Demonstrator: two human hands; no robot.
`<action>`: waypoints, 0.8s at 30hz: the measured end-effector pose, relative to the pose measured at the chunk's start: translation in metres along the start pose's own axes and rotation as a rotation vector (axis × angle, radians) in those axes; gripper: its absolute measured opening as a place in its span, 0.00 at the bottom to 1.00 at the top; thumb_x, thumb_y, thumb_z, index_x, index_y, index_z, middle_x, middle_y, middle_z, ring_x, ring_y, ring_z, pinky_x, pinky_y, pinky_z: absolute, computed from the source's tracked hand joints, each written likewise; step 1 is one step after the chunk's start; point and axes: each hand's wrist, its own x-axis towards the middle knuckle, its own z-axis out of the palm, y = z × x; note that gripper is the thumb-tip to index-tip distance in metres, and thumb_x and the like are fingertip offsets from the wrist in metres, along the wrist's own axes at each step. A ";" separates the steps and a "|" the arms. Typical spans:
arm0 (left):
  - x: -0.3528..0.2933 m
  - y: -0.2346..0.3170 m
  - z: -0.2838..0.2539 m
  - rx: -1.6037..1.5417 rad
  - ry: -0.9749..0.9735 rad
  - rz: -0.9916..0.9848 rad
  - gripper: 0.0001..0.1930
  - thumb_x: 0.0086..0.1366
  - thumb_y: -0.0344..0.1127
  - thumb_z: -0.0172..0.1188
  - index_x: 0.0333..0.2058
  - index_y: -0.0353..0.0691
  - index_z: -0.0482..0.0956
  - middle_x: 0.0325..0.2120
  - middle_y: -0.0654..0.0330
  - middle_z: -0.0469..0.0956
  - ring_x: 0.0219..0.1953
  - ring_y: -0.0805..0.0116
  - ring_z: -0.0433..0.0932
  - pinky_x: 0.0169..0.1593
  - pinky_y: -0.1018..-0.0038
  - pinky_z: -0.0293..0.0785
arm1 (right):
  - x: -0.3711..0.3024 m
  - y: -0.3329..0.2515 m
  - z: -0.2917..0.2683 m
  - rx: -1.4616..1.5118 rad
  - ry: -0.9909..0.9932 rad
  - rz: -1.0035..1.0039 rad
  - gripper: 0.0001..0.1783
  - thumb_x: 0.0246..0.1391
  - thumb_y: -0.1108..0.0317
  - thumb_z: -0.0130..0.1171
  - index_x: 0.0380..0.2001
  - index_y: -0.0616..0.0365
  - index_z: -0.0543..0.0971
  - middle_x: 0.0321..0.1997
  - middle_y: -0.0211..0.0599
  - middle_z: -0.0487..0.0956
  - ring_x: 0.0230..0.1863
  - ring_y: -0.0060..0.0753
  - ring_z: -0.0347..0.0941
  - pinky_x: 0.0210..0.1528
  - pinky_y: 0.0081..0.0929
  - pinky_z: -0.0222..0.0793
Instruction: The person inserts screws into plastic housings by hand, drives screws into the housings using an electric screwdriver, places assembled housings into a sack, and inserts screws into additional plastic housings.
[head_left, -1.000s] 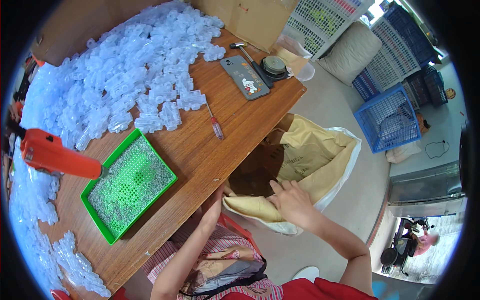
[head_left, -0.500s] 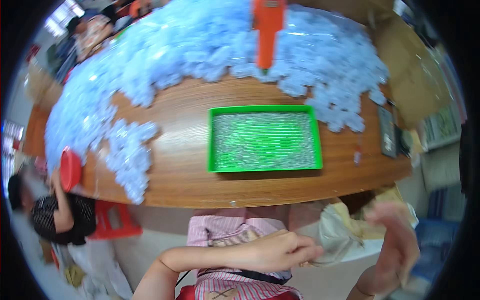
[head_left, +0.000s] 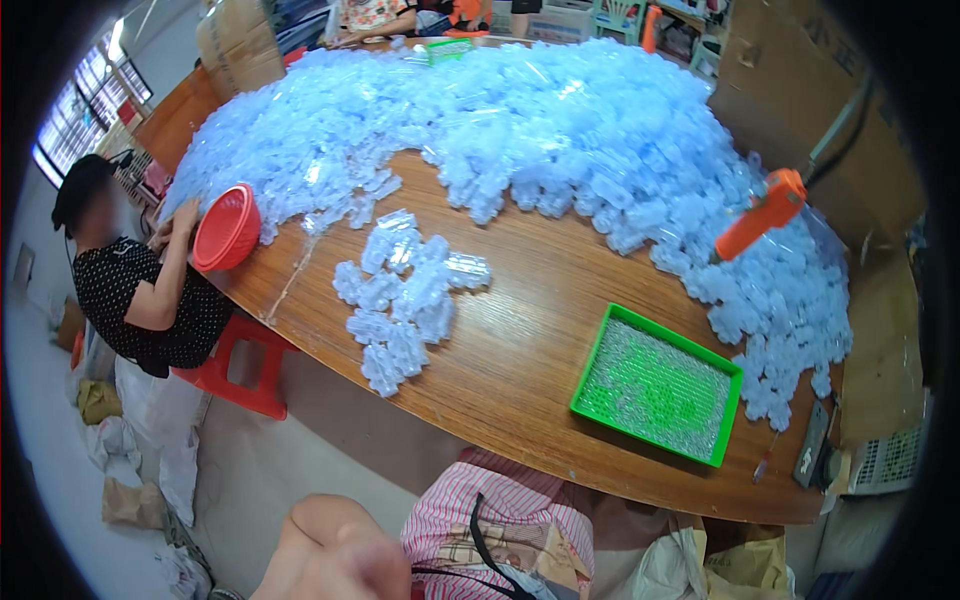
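At the lower edge my bent left arm shows, with my left hand [head_left: 365, 565] smeared by motion and its fingers not readable. It is over my lap, away from the table, near my pink-striped apron [head_left: 455, 505]. My right hand is out of the picture. On the table in front of me lies a shallow green tray [head_left: 648, 438], its bottom covered with many thin silvery pieces. Left of it sits a small heap of clear bluish plastic pieces [head_left: 415, 305]. Over the right side hangs an orange tool [head_left: 762, 215], apparently a powered screwdriver.
A large mound of the same plastic pieces [head_left: 570, 120] curves along the wooden table's [head_left: 510, 370] far side. At left a person [head_left: 150, 280] sits on a red stool [head_left: 245, 370] beside a red basket [head_left: 228, 228]. Cardboard [head_left: 800, 90] stands at right; a dark device [head_left: 812, 445] lies at the right edge.
The view has swung left, so the tray and hanging tool appear farther right. My right hand has left the picture; my left arm is now at the lower edge.
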 end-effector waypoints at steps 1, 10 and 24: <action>-0.003 0.001 -0.014 0.014 0.002 0.008 0.17 0.67 0.37 0.54 0.54 0.51 0.70 0.14 0.68 0.70 0.15 0.80 0.66 0.21 0.84 0.62 | 0.001 -0.001 -0.023 -0.019 -0.153 0.118 0.08 0.58 0.64 0.55 0.40 0.46 0.79 0.33 0.29 0.80 0.42 0.26 0.69 0.42 0.28 0.60; -0.131 -0.091 -0.133 1.286 -0.783 -1.271 0.34 0.52 0.40 0.69 0.53 0.30 0.65 0.42 0.45 0.74 0.50 0.48 0.67 0.51 0.58 0.63 | 0.001 0.078 -0.040 -0.548 0.302 0.453 0.17 0.63 0.58 0.46 0.29 0.62 0.70 0.22 0.36 0.67 0.28 0.28 0.62 0.33 0.26 0.59; -0.139 -0.043 -0.050 0.266 -0.802 -1.282 0.43 0.45 0.33 0.70 0.61 0.39 0.60 0.41 0.55 0.76 0.44 0.57 0.74 0.51 0.65 0.67 | -0.042 0.135 -0.036 -0.512 0.329 1.163 0.32 0.60 0.69 0.53 0.63 0.59 0.53 0.49 0.38 0.69 0.37 0.18 0.70 0.40 0.16 0.67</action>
